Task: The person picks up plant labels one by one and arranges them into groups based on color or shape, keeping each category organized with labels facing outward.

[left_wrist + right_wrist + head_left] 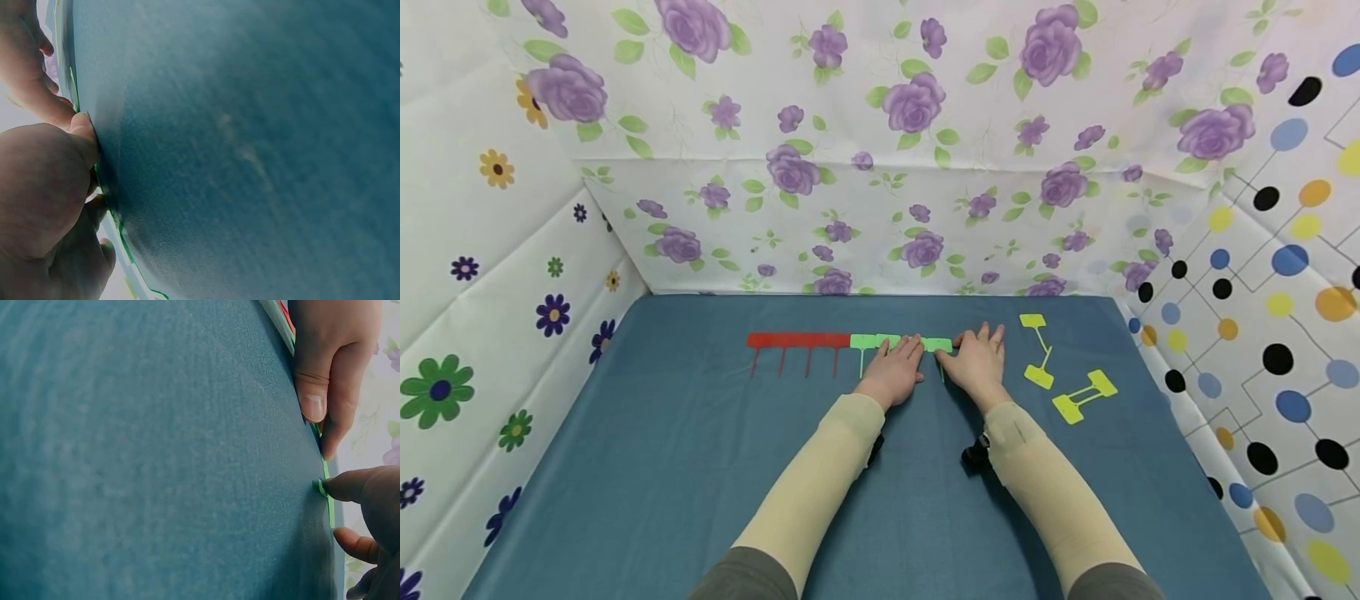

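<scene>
A row of T-shaped plant labels lies on the blue cloth in the head view: several red plant labels (797, 340), then several green plant labels (862, 342) to their right. My left hand (892, 372) rests on the middle green labels with its fingers extended, covering part of them. At the right end of the row, my right hand (980, 362) touches the last green label (937, 344), thumb at its near edge and index finger at its right side, other fingers spread. The right wrist view shows the right thumb (347, 485) against that label's green stem (322, 487).
Right of my hands lie loose yellow plant labels: one pair (1039, 376) nearer the row and another pair (1067, 408) farther right. A blue cloth (647, 467) covers the table. Floral sheets (880, 208) stand behind and at the left, a dotted sheet (1247, 333) at the right.
</scene>
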### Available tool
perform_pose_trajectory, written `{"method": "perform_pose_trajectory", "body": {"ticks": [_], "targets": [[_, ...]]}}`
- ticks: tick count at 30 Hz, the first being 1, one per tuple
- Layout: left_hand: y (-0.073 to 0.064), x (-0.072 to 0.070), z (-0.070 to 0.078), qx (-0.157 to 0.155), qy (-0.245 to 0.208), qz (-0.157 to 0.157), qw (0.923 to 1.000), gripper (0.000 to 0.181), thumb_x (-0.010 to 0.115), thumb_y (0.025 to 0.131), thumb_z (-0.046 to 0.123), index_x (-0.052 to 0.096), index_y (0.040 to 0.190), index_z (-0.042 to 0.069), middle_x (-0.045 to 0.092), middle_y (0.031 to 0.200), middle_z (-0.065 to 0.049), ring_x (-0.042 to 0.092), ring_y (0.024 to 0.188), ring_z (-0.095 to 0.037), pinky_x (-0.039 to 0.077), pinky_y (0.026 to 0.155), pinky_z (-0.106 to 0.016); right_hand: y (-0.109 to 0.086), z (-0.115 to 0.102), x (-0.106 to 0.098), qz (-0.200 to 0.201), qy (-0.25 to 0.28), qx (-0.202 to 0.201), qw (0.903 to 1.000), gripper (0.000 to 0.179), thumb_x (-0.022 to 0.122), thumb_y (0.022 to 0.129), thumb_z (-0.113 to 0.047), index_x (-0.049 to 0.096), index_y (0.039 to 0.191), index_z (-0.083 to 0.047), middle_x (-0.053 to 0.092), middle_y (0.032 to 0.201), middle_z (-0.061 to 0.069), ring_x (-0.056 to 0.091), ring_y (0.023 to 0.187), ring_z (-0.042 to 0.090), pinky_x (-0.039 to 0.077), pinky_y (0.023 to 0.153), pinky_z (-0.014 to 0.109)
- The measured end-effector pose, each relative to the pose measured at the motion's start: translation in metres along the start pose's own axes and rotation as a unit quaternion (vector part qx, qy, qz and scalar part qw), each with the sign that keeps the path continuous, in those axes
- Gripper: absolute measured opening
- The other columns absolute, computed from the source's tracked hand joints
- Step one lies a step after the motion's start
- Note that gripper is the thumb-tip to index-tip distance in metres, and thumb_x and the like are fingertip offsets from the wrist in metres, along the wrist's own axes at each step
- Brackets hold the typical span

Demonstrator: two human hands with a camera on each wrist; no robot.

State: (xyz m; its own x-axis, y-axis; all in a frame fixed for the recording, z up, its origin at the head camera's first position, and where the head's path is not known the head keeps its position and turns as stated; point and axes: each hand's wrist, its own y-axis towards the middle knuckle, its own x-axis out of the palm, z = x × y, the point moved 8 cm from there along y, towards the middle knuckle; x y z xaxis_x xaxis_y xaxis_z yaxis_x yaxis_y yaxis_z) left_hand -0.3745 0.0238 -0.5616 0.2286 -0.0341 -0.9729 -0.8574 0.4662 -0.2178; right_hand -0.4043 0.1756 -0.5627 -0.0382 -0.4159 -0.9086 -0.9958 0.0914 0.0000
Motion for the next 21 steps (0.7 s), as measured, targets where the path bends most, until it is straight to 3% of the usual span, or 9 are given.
{"method": "perform_pose_trajectory", "body": {"ticks": [11,21], "targets": [[-0.001,-0.004,0.001,0.006,-0.01,-0.001,0.9999,0.066,0.047,0.115,0.04,0.027,0.171,0.012,0.019,0.179,-0.005,0.017,0.164,-0.023,0.011,0.135,-0.046,-0.002,0.002,-0.005,0.006,0.002,-0.012,0.9999,0.054,0.068,0.102,-0.052,0.069,0.127,-0.004,0.02,0.168,0.039,0.003,0.158,0.059,0.015,0.129,0.069],[0.009,0.003,-0.001,0.006,-0.015,-0.014,0.9998,0.067,0.046,0.115,0.039,0.023,0.173,0.012,0.015,0.18,-0.005,0.013,0.165,-0.023,0.005,0.135,-0.045,-0.008,0.017,-0.019,0.005,0.009,-0.032,0.9994,0.053,0.066,0.106,-0.043,0.064,0.143,-0.006,0.02,0.171,0.035,0.006,0.159,0.057,0.019,0.128,0.069]]}}
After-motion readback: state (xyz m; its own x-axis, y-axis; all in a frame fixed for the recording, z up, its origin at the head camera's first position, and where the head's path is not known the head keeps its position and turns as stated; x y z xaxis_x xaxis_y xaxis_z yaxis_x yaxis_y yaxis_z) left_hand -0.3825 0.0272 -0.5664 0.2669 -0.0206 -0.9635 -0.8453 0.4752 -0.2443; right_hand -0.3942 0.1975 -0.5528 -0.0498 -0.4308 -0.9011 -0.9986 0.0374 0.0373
